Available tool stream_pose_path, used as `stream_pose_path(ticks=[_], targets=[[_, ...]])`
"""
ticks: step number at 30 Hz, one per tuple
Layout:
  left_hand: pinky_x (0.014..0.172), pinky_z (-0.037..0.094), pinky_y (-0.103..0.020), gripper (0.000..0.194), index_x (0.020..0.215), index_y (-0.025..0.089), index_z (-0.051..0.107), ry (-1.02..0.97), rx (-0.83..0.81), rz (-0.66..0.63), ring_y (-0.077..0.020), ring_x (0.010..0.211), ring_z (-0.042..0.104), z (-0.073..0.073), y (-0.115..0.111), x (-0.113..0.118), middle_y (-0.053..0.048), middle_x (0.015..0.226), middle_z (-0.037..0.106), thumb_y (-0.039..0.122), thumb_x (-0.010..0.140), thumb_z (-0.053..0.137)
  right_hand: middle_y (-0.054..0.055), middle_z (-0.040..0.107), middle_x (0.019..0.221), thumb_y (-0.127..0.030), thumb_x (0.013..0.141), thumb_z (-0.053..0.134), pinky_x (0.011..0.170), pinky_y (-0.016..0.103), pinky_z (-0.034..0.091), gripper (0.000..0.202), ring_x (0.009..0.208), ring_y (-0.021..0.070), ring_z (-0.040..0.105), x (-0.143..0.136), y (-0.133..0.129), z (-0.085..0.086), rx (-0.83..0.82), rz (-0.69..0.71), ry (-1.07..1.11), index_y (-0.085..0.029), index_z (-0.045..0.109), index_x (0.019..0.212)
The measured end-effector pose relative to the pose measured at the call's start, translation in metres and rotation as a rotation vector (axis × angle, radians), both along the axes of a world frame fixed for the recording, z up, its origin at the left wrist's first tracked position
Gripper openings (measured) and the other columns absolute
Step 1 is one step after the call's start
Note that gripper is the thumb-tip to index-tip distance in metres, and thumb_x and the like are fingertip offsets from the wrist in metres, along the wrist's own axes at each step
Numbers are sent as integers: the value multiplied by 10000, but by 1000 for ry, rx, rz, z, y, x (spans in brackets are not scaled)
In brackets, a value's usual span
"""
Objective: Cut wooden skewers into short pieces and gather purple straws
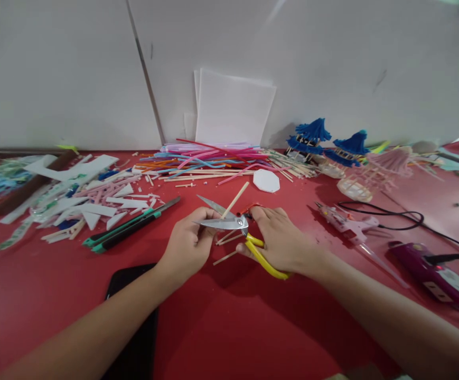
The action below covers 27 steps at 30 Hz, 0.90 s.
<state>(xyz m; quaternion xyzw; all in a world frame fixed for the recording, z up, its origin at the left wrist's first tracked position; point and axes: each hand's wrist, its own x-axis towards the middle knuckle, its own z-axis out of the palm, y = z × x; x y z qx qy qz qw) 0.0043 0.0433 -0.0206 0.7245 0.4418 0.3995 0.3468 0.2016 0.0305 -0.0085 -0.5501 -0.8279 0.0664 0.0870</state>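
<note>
Yellow-handled scissors (267, 261) are gripped in my right hand (279, 237), with their blades apart and pointing left. My left hand (191, 240) pinches a thin wooden stick (236, 199), which slants up to the right between the blades. More short stick pieces (225, 257) lie on the red table (213, 327) below the scissors. Behind the hands sits a white octagonal piece (266, 181).
Green cutters (130, 227), white scraps (89, 208) and a black phone (134, 322) lie left. Colored sticks (213, 158) and paper sheets (235, 108) are behind. A glue gun (348, 221), purple power strip (435, 274) and small blue-roofed models (310, 137) stand right.
</note>
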Motion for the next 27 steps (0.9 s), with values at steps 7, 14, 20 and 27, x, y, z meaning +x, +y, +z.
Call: stream_pose_path(ticks=[7,14,20,27], targets=[[532,431,-185,118,796,181,594,-146,-80,-27,-93,577,563,2,-1,0,13,664,625,103,769,509,124,572,889,-548,762,494,767,387,385,433,862,272,537,2,-1,-7,78,10,18,-143,446,910],[459,377,-172,58,669,169,545,-319,-244,-124,-59,464,468,2,5,3,45,571,553,132,699,578,98,556,838,-480,775,510,648,315,398,335,775,224,536,3,0,-9,43,22,83,-168,432,871],[526,390,-174,112,657,168,534,-327,-367,-136,-65,552,497,0,7,1,43,635,573,121,648,635,84,548,809,-478,766,522,627,312,392,324,731,210,525,7,1,-8,71,42,83,-181,423,848],[513,369,-180,66,685,176,549,-317,-424,-163,-58,515,465,-2,7,0,57,592,549,170,706,611,86,552,803,-497,765,522,624,311,390,341,733,212,529,9,1,-10,73,59,81,-182,425,849]])
